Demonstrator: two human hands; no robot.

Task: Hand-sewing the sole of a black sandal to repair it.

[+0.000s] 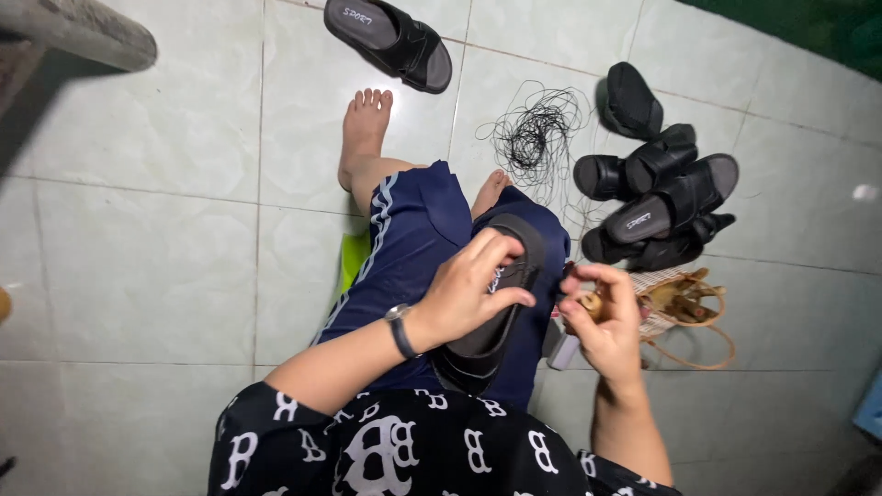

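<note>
Around the seated person the tiled floor (147,239) carries a fair scatter. A lone black slide sandal (390,41) lies beyond the bare left foot (365,129), well apart from the rest. To the right a heap of black sandals (657,197) is piled together, and between it and the feet sits a loose tangle of black thread (535,138). Just beside the right knee lies a small woven basket (680,308) with looped handles. A green stool edge (352,257) shows under the thigh.

Nothing stands between the hands and the work. The black sandal (491,312) rests across the lap on the dark blue shorts, its long axis running from near the belly up and away toward the right knee, the upper end pointing to the pile.

The left hand (473,289) grips the sandal's edge, fingers curled over it and thumb pressing the side. The right hand (602,317) hovers just beside the sandal, its grip nearly closed on a small brown wooden-handled tool (588,303).
</note>
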